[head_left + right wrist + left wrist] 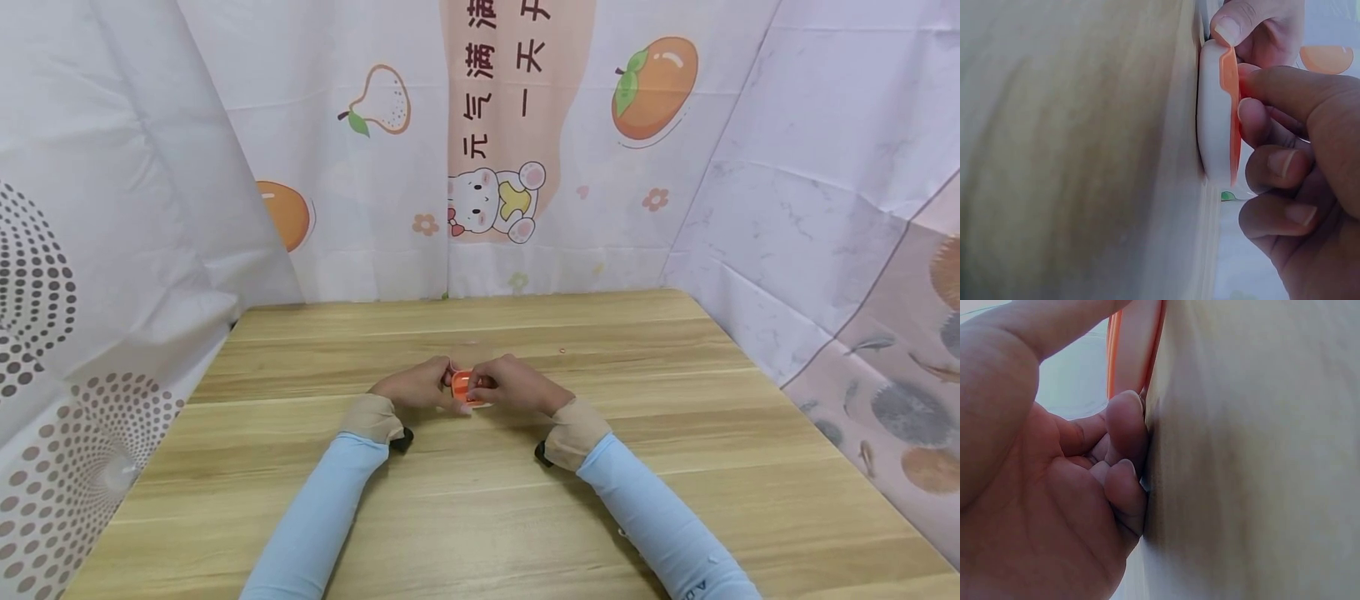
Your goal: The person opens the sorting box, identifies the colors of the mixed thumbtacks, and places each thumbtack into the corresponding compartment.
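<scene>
A small, shallow orange and white case [460, 385] lies on the table, its orange inside facing up. My left hand [420, 386] grips the case at its left side, thumb on the near rim; the right wrist view shows that thumb [1229, 30] there. My right hand [517, 383] bends over the case, with thumb and index fingertips reaching into the orange inside [1233, 131]. Whether they pinch anything is hidden. The other right fingers are curled. In the left wrist view a clear, rounded panel [1075, 378] stands behind the orange edge [1113, 356], perhaps its lid.
A tiny reddish ring-like piece [562, 351] lies on the wooden table [480, 517] to the right beyond my right hand. Printed curtains [337, 208] hang behind the table and along both sides. Dark wrist devices [402, 440] sit under both wrists.
</scene>
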Available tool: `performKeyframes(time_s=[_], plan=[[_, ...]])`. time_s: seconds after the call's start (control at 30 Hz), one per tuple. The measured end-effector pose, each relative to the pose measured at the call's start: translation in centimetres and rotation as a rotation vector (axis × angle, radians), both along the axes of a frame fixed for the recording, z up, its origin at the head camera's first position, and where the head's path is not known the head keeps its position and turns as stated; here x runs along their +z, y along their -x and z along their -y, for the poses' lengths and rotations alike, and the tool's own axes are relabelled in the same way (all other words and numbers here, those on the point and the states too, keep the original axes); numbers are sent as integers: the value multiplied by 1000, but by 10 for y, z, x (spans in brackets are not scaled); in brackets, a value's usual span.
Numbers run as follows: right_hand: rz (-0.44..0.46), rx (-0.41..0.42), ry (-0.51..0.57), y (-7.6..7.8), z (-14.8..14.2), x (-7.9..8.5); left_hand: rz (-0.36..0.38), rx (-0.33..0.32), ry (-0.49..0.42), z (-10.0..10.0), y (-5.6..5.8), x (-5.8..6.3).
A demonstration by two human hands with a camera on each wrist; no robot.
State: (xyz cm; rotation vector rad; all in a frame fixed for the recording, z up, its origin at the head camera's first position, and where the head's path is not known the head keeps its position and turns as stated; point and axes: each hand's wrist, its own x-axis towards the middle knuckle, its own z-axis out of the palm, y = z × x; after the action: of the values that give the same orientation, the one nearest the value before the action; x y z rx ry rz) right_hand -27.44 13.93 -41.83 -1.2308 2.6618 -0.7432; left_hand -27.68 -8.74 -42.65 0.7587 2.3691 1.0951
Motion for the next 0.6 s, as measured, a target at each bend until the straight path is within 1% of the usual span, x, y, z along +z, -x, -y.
performKeyframes(time_s=[0.13,0.37,0.6], plan=[[4,-9,2,0,-1,3,-14,-8,1,0,0,1],[59,-29,22,4,-8,7,-31,-22,4,-1,2,0],[94,-17,-7,9,-19,8,-9,-9,7,-2,2,0]])
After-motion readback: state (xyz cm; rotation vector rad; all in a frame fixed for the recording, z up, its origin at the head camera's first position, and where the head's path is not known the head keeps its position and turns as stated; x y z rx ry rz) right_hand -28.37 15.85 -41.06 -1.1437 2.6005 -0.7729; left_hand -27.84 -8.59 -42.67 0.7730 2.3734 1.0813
